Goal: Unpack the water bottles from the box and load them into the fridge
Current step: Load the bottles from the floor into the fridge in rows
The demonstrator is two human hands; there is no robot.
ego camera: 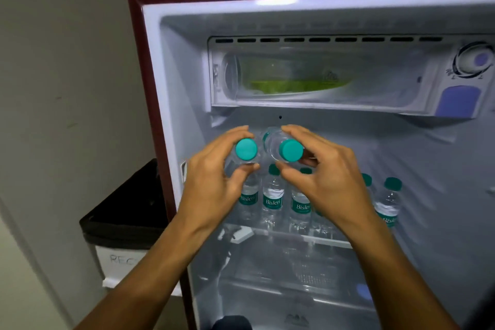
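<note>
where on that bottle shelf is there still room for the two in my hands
Bare shelf lies right of the rightmost standing bottle, toward the fridge's right wall. The left and middle are crowded: a row of bottles stands under your left hand and right hand.

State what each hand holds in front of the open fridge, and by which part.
Each holds a water bottle just below its cap: left hand the left bottle, right hand the right bottle.

We see two bare forearms, no sleeves in view on either one. Left hand (214,182) and right hand (325,182): no gloves, rings, watch or wristbands that we can make out. Short nails. Fingers slightly motion-blurred, so we can't read finer detail.
</note>
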